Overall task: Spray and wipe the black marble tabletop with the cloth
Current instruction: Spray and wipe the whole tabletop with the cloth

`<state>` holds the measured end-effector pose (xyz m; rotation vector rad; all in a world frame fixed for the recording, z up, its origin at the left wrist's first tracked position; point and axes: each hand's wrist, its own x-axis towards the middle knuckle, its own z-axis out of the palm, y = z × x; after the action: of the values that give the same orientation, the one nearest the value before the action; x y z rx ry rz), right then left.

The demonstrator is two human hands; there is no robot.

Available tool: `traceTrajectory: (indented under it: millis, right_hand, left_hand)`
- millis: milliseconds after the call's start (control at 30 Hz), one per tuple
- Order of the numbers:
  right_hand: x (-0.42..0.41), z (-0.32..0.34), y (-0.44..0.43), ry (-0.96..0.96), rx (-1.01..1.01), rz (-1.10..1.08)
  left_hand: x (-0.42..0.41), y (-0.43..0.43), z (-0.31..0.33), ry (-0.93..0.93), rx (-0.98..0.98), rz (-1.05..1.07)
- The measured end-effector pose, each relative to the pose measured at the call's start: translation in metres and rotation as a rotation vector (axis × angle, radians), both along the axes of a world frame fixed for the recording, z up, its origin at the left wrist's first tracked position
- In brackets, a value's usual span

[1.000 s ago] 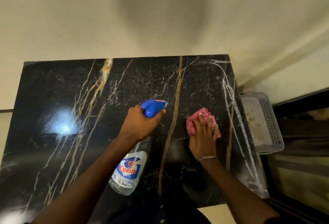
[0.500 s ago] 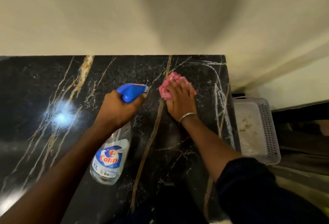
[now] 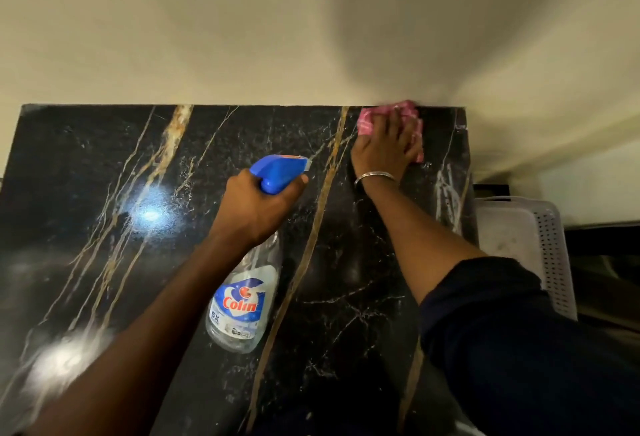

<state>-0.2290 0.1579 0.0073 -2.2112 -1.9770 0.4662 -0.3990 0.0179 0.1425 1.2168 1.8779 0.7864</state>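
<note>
The black marble tabletop [image 3: 104, 165] with gold and white veins fills the lower view. My left hand [image 3: 259, 208] grips the neck of a clear spray bottle [image 3: 242, 307] with a blue trigger head, held above the middle of the top with its nozzle pointing right. My right hand [image 3: 384, 148] presses flat on a pink checked cloth [image 3: 407, 115] at the far edge of the tabletop, right against the wall. A metal bangle sits on that wrist.
A cream wall [image 3: 311, 37] runs along the far edge of the table. A white perforated plastic basket [image 3: 550, 245] stands just off the table's right edge. Bright light reflections lie on the left half of the marble.
My right hand has slid the cloth away from me, from the middle right of the top to its far edge by the wall. The left hand keeps hold of the bottle.
</note>
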Motion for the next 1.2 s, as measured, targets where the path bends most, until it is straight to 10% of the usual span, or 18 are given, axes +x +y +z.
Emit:
traceTrajectory:
  millis: [233, 533, 767, 967, 1200]
  right_hand:
    - [0.049, -0.006, 0.007, -0.065, 0.064, 0.664]
    - [0.062, -0.002, -0.009, -0.006, 0.017, 0.084]
    - [0.043, -0.001, -0.047, -0.038, 0.022, 0.638]
    - [0.107, 0.011, -0.003, -0.093, -0.095, 0.273]
    - [0.059, 0.012, -0.073, -0.094, -0.089, 0.390]
  left_hand:
    - [0.010, 0.008, -0.001, 0.015, -0.018, -0.064]
    - [0.029, 0.015, 0.005, 0.003, 0.007, -0.123]
    - [0.029, 0.009, 0.012, 0.009, 0.011, -0.091]
    - [0.036, 0.002, 0.016, 0.029, 0.017, -0.134]
    - [0.047, -0.004, 0.024, 0.026, 0.021, -0.108]
